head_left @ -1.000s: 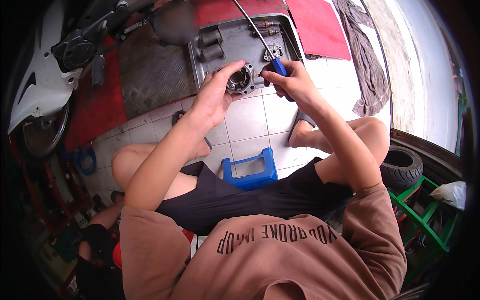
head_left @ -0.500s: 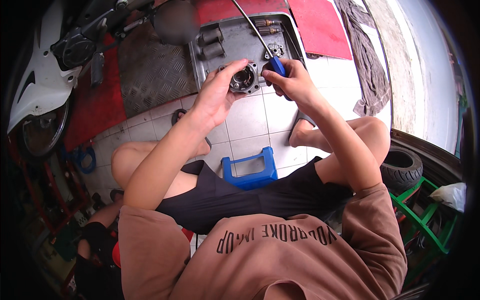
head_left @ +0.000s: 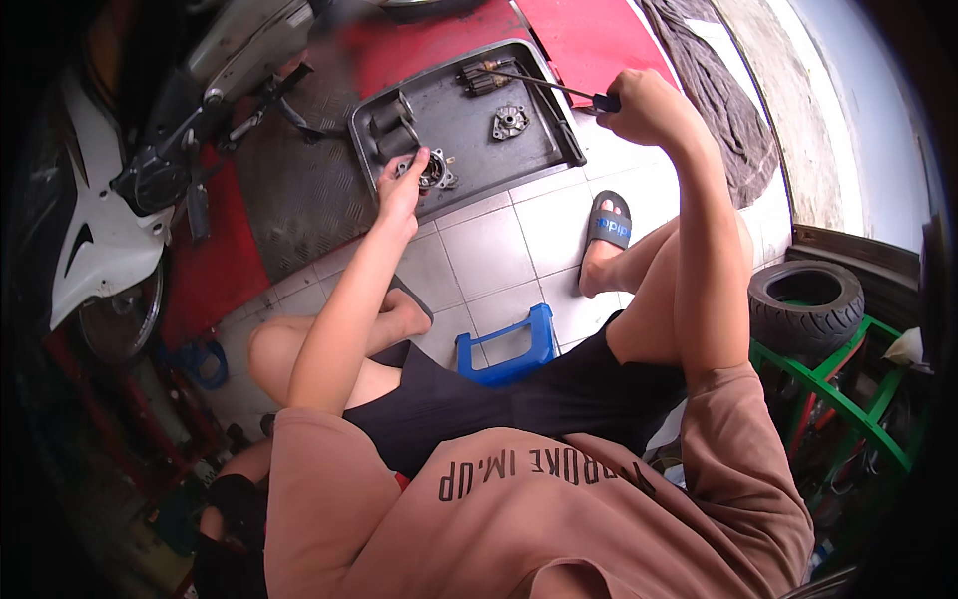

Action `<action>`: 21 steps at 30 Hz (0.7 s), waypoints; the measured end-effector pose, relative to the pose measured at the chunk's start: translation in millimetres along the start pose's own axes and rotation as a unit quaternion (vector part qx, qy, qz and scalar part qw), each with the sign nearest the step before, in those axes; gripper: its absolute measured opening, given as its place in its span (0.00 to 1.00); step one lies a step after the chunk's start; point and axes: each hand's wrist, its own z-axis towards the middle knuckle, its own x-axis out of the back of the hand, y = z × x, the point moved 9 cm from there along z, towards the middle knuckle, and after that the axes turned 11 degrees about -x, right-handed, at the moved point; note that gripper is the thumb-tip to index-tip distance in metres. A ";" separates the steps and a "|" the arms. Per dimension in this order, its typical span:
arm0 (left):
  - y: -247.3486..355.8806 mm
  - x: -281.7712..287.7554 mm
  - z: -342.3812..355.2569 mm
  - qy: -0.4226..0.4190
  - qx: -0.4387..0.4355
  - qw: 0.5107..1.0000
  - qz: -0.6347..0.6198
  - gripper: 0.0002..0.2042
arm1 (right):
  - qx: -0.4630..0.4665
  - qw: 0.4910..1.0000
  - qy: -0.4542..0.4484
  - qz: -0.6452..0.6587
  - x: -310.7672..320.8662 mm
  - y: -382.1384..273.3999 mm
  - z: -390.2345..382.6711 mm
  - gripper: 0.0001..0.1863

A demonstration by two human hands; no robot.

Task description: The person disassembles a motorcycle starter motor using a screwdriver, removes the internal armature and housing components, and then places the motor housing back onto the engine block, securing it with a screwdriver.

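My left hand (head_left: 404,185) grips a metal flanged housing (head_left: 436,170) at the near left corner of a grey tray (head_left: 469,128). My right hand (head_left: 644,108) is closed round the dark-looking handle of a long-shafted screwdriver (head_left: 544,82), raised at the tray's right side. The shaft points left across the tray, its tip overlapping some narrow brass-and-dark parts (head_left: 482,82); whether they touch is unclear. Two grey cylindrical pieces (head_left: 397,135) lie at the left inside the tray, and a smaller cast metal part (head_left: 509,122) sits in its right half.
A white-panelled motorcycle (head_left: 110,240) stands left, beside red mats (head_left: 614,55) and chequer plate (head_left: 304,200). Right are a crumpled cloth (head_left: 738,150), a tyre (head_left: 803,295) and a green rack (head_left: 868,419). A blue stool (head_left: 509,359) is between my legs. Another person's arm (head_left: 244,469) shows lower left.
My right hand has moved up and rightward, swinging the screwdriver from steep to nearly level. My left hand has shifted left and down with the housing. The camera view has shifted too.
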 end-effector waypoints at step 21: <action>-42.5 -153.3 33.9 -0.096 -0.167 0.898 0.396 0.21 | 0.035 0.989 -0.134 0.042 18.1 -4.6 0.6 0.16</action>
